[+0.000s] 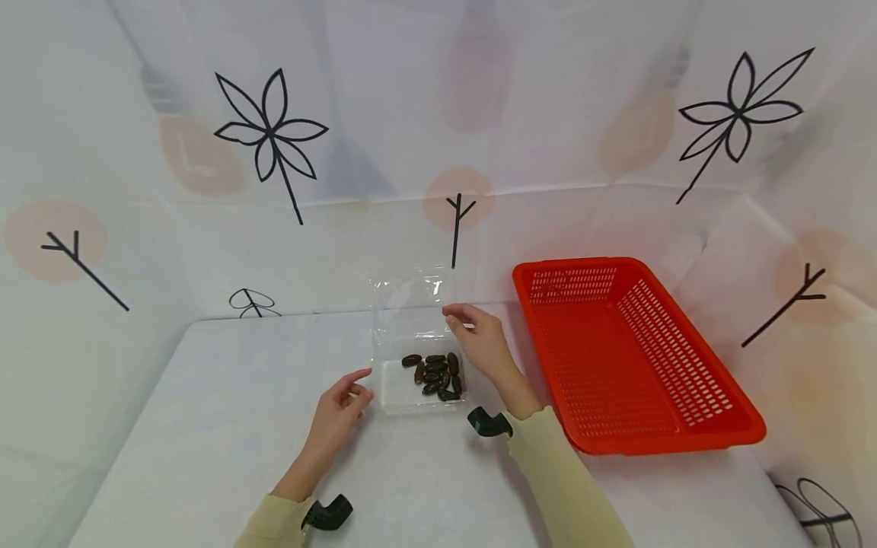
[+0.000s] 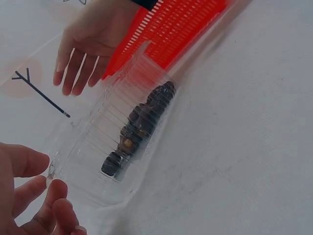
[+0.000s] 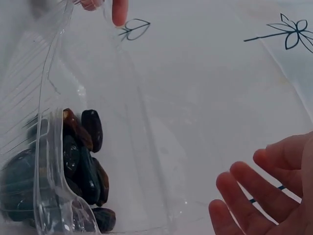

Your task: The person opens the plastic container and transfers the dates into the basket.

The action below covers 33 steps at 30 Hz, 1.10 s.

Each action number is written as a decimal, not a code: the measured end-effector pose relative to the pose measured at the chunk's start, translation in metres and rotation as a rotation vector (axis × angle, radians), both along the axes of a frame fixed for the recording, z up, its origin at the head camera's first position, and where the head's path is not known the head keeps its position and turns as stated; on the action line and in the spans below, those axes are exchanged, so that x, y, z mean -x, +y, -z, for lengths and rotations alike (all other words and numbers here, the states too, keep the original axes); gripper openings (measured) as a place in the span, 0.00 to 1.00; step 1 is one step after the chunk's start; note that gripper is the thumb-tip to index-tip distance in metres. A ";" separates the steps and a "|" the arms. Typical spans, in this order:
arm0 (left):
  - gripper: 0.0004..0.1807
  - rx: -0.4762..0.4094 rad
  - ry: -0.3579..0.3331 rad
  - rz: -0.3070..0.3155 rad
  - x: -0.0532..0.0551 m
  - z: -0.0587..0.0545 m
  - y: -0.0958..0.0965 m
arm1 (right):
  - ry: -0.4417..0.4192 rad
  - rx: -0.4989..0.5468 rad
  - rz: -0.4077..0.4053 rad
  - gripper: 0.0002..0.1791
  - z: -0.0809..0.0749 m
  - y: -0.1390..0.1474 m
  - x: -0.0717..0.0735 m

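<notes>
A clear plastic clamshell box [image 1: 397, 396] stands on the table with its lid [image 1: 404, 304] raised at the back. Several dark brown, glossy dates [image 1: 436, 373] lie in its base, mostly toward the right side. At the box's left edge, my left hand [image 1: 340, 411] pinches the rim between thumb and fingertips, seen closer in the left wrist view [image 2: 34, 196]. My right hand [image 1: 479, 342] is beside the raised lid's right edge, its fingers loosely extended and holding nothing; the right wrist view shows these fingers [image 3: 249, 196] spread apart from the plastic.
A red perforated plastic basket [image 1: 617, 365] sits on the table to the right, close to my right forearm. The white-covered table [image 1: 226, 426] meets a patterned cloth backdrop [image 1: 384, 152] behind and at both sides.
</notes>
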<state>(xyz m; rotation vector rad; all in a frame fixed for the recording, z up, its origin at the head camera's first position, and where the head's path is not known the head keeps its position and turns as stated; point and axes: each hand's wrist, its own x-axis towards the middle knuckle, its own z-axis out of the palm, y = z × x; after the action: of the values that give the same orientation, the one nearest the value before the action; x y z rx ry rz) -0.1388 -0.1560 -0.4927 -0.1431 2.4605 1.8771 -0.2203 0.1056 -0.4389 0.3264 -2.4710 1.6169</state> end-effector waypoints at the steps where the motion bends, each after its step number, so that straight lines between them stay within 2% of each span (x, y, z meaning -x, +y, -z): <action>1: 0.22 0.008 0.003 -0.001 0.001 -0.001 0.000 | -0.009 -0.016 -0.006 0.12 0.000 0.000 0.001; 8: 0.22 0.027 0.017 -0.003 0.010 -0.001 -0.003 | -0.081 -0.062 -0.090 0.10 0.003 -0.007 0.011; 17: 0.20 0.022 -0.007 -0.003 0.023 0.001 -0.004 | -0.182 -0.100 -0.245 0.11 0.003 -0.014 0.016; 22: 0.20 0.037 -0.018 0.017 0.027 0.000 -0.005 | -0.250 -0.169 -0.304 0.12 0.003 -0.017 0.021; 33: 0.21 0.049 -0.051 0.033 0.030 0.003 -0.004 | -0.277 -0.278 -0.497 0.14 0.002 -0.022 0.030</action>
<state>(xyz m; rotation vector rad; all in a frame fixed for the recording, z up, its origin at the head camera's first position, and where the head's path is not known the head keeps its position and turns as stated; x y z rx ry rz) -0.1690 -0.1604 -0.4960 -0.1491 2.4603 1.7785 -0.2501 0.0835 -0.4407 0.8703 -3.0142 1.5581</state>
